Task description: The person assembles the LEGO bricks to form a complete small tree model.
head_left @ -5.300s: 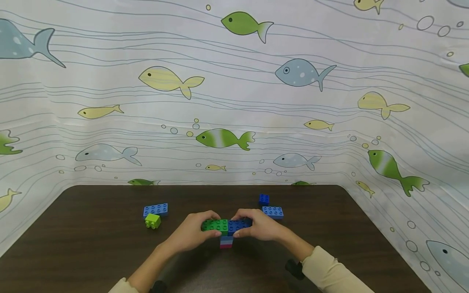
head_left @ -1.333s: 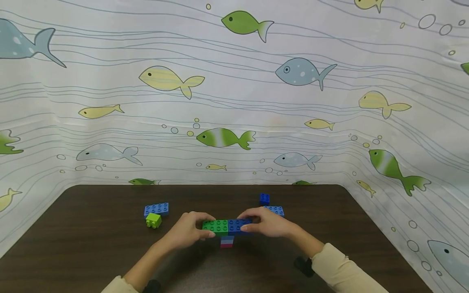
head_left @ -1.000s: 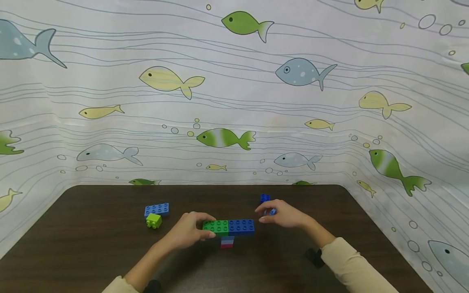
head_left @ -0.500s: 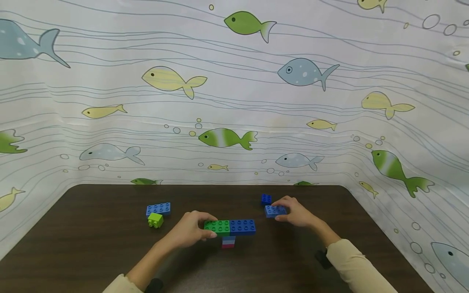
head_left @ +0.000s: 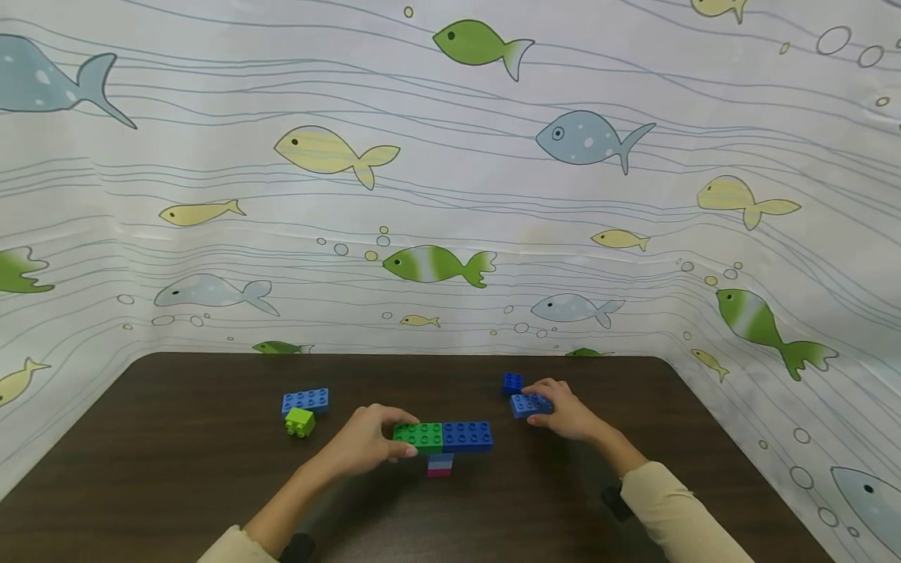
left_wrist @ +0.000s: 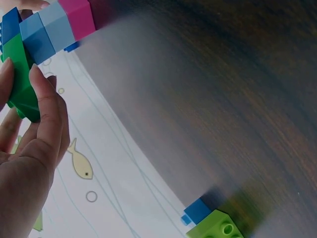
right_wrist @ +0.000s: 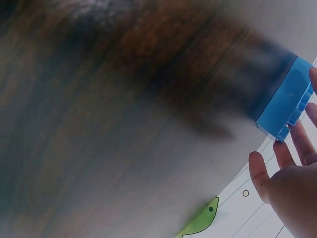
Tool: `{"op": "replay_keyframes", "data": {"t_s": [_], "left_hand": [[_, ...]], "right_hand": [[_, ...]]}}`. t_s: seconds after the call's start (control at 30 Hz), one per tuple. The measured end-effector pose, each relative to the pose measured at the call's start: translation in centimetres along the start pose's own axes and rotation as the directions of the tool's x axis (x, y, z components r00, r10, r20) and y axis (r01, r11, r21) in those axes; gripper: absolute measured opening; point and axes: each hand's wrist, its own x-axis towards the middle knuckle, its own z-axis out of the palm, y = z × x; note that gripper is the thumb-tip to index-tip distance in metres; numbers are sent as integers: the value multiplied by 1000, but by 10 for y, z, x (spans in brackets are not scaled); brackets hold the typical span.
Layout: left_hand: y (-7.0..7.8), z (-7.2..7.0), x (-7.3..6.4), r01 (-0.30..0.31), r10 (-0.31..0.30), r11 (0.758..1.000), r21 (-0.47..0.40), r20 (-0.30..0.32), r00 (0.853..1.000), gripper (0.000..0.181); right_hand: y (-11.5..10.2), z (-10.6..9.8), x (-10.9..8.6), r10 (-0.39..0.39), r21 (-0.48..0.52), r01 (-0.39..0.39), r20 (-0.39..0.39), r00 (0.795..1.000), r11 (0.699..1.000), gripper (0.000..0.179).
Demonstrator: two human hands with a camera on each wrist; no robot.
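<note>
A T-shaped stack stands at the table's middle: a green brick [head_left: 418,438] and a dark blue brick [head_left: 468,436] lie end to end on a narrow column [head_left: 439,464] of blue, light blue and pink bricks. My left hand [head_left: 362,442] pinches the left end of the green brick between thumb and fingers. The left wrist view shows that green brick [left_wrist: 22,82] and the pink bottom brick [left_wrist: 78,19]. Farther right, my right hand [head_left: 568,412] has thumb and fingers around the right end of a medium blue brick [head_left: 528,405] on the table.
Behind the medium blue brick lies a small dark blue brick [head_left: 513,382]. At left, another blue brick [head_left: 306,400] has a lime green brick [head_left: 299,422] in front of it. A fish-patterned sheet [head_left: 450,195] borders the dark wooden table [head_left: 176,469].
My right hand has let go of the dark blue brick, moved right and taken hold of the medium blue brick. My left hand stays on the green brick.
</note>
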Motion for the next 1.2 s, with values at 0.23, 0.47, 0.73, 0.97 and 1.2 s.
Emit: {"op": "replay_keyframes", "data": {"t_s": [0.23,0.47,0.73,0.97,1.2], "left_hand": [[0,0,0,13,-13,1000,-5,1,1000,35],[0,-1,1,15,-15,1000,-8,3,1000,35],[-1,-1,1,6,-6,1000,3,7,1000,35],[0,-1,1,-2,2,1000,-1,7,1000,35],[-1,-1,1,-8,8,1000,-6,13,1000,35]], "right_hand": [[-3,1,-3,-26,-5,26,-8,1000,1000,32],[-5,2,-4,9,1,-9,4,1000,1000,29],[-5,1,-7,-11,27,10,38,999,1000,28],[-6,0,-10,-88,50,84,67,994,995,30],[-17,-10,-10,-132,65,129,46,990,990,30]]}}
